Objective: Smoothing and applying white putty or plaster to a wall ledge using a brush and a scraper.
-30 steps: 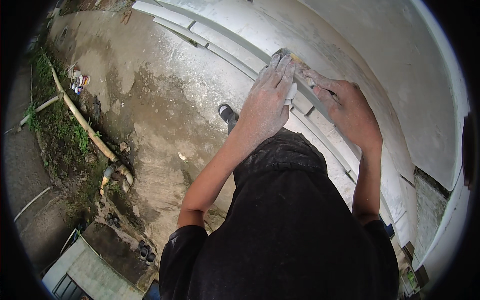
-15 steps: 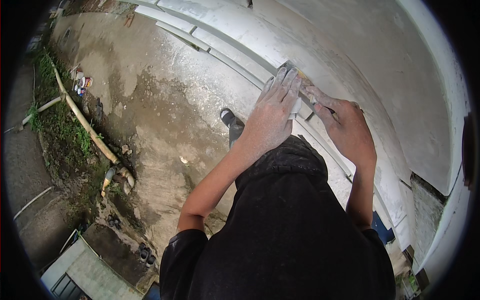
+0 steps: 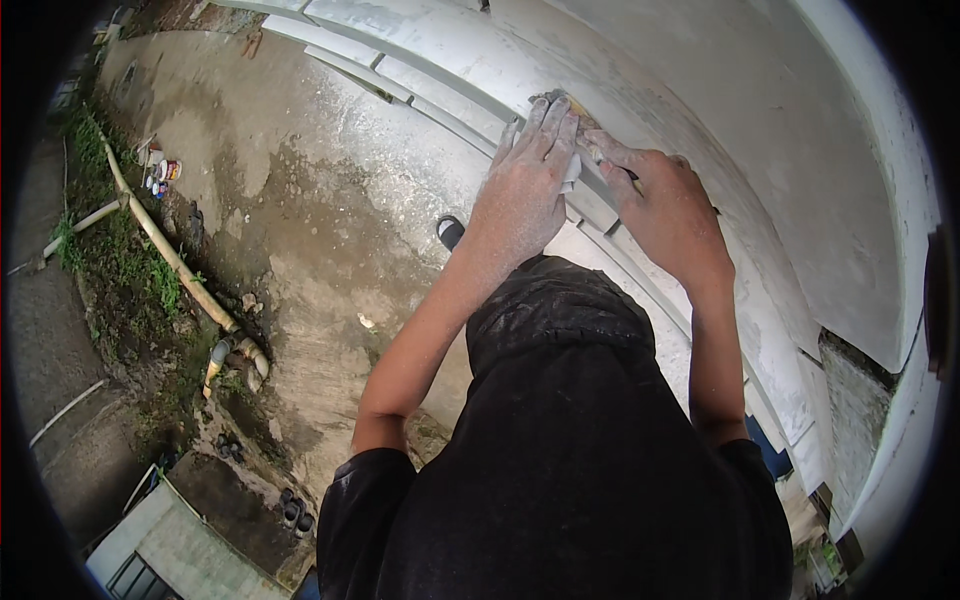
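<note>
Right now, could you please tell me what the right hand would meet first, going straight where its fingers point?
The right hand would probably meet the left hand first, though depth is unclear.

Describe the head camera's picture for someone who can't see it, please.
A person's dusty left hand and right hand are close together at a partly hidden object over a whitish surface. The person wears a black shirt; stained concrete ground and a long pipe lie to the left.

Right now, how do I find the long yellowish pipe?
Start at the wide concrete ground, then go left to the weedy strip. The yellowish pipe slants along it, ending in bent joints, and is much longer than the paler pipe meeting it.
</note>
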`<state>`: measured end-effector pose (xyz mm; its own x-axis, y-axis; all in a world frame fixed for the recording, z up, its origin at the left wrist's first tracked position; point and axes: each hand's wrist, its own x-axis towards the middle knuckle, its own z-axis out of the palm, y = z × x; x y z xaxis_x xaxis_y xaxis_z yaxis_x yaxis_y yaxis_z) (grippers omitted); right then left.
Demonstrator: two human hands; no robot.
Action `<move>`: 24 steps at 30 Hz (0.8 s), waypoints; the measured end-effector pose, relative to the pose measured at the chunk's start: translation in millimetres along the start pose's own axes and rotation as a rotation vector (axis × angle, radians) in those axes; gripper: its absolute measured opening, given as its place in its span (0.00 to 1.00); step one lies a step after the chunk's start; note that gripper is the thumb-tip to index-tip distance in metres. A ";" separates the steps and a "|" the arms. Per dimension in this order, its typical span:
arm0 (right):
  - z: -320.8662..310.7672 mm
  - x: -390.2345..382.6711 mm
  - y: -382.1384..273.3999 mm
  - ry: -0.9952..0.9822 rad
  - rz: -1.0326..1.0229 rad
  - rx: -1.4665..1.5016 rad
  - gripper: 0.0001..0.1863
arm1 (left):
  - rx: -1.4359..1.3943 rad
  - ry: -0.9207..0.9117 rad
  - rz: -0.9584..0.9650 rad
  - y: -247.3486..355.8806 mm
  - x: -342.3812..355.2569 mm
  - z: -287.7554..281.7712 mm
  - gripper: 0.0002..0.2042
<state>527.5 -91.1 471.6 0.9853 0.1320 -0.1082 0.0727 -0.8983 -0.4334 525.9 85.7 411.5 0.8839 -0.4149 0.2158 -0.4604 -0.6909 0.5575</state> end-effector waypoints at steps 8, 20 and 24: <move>-46.4 -29.6 0.3 -0.265 0.149 0.086 0.17 | -0.060 -0.083 0.054 27.1 -21.1 10.6 0.37; -19.5 -31.9 29.7 0.023 -0.026 0.218 0.18 | 0.019 -0.076 -0.020 3.8 -7.1 -9.1 0.37; -52.6 -93.1 76.8 -0.006 0.152 0.287 0.21 | 0.066 -0.082 0.107 29.1 -21.1 27.1 0.35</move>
<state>449.5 -194.5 495.5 0.9806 0.0091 -0.1960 -0.1223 -0.7530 -0.6465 491.6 58.3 401.4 0.8210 -0.5334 0.2038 -0.5586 -0.6761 0.4806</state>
